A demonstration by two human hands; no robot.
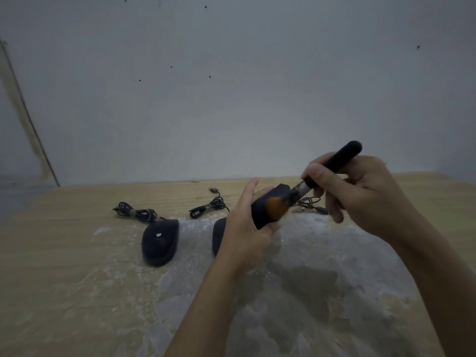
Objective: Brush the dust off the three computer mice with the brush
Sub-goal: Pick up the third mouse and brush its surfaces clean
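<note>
1. The fingers (313,173) of the right hand (360,194) are closed around the brush (332,162), pinching its round black handle just above the shiny metal collar; the blunt end of the handle sticks up past the hand.
2. The soft orange-brown bristles touch the top of the held mouse (268,210), a smooth, matte black, rounded body.
3. The left hand (244,228) is clamped on this mouse from the left and from below, with the thumb along its side, and holds it tilted above the tabletop (64,266). The lower part of the mouse is hidden by the palm.
4. Just behind the left hand lies the middle mouse (218,235); only its dark left edge is seen, the rest is covered by the hand and wrist.
5. Further left, well apart from both hands, the left mouse (160,242) lies flat, black and oval, with a small white mark on its back.
6. Thin black cables lie in loose coils behind the mice: one bundle (135,212) behind the left mouse, one (208,207) behind the middle one, and a third (309,203) below the brush, blurred and hard to make out.
7. The tabletop is pale wood with a fine grain; a clear, crinkled plastic sheet (322,253) covers its middle part under the mice and hands.
8. Behind stands a plain grey-white wall (231,86) with some small dark spots.
</note>
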